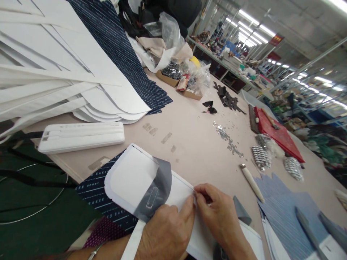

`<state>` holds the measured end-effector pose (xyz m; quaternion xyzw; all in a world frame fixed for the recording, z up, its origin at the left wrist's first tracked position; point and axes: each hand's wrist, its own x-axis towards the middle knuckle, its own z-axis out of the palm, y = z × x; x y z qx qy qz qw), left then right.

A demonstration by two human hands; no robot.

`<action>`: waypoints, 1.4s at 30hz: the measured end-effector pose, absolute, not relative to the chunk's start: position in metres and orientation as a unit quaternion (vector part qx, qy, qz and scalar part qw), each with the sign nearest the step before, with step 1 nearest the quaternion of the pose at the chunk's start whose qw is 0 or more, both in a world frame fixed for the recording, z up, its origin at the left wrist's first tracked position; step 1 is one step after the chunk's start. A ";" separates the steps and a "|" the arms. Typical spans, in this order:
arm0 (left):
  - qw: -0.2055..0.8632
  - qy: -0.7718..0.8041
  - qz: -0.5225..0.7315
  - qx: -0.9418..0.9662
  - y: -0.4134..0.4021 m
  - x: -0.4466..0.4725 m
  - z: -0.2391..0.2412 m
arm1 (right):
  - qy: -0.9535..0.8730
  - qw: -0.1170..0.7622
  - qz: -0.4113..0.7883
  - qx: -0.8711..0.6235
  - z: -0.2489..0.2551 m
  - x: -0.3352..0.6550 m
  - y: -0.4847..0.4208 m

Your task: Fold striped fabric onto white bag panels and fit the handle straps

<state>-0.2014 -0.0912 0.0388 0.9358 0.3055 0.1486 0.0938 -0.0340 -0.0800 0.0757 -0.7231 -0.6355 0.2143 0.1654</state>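
Observation:
A long white panel (130, 173) with rounded corners lies at the front edge of the table, over navy fabric printed with lettering (94, 187). A grey band (159, 180) with a stitched slot crosses it. My left hand (168, 227) is closed on the panel, its index finger pressed near the far edge. Close by, my right hand (217, 213) pinches that same edge between thumb and fingers. Whatever lies between the fingertips is too small to make out. A white strip (134, 240) hangs by my left wrist. Another grey piece (241, 211) shows behind my right hand.
White panels (108, 86) and navy fabric (119, 54) are stacked at the left, near a white power bank (81, 137). Metal bits (227, 139), a pale-handled tool (252, 182), blue fabric pieces (282, 202) and scissors (307, 227) lie rightward. Boxes (168, 77) stand at the back.

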 end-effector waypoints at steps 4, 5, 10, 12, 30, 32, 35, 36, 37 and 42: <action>0.088 0.312 0.165 0.932 -0.092 -0.200 0.037 | -0.627 0.156 0.198 -0.737 0.078 -0.038 -0.080; 0.091 0.312 0.166 0.931 -0.092 -0.200 0.037 | -0.622 0.149 0.198 -0.742 0.078 -0.039 -0.079; 0.098 0.320 0.154 0.930 -0.090 -0.200 0.039 | -0.596 0.098 0.220 -0.766 0.080 -0.041 -0.076; 0.095 0.320 0.137 0.933 -0.089 -0.199 0.040 | -0.576 0.075 0.245 -0.776 0.082 -0.042 -0.075; 0.034 0.312 0.043 0.949 -0.086 -0.195 0.030 | -0.466 0.020 0.004 -0.885 0.059 0.167 -0.049; 0.043 0.310 0.034 0.949 -0.086 -0.194 0.033 | -0.483 0.020 0.026 -0.875 0.068 0.166 -0.061; 0.065 0.307 0.010 0.949 -0.085 -0.195 0.040 | -0.522 0.032 0.086 -0.848 0.095 0.150 -0.077; 0.079 0.303 0.000 0.950 -0.084 -0.195 0.043 | -0.538 0.035 0.104 -0.836 0.107 0.141 -0.081; 0.095 0.301 -0.008 0.949 -0.084 -0.196 0.045 | -0.554 0.037 0.121 -0.823 0.119 0.131 -0.085; 0.155 0.312 -0.017 0.937 -0.085 -0.195 0.053 | -0.611 0.020 0.200 -0.766 0.166 0.075 -0.099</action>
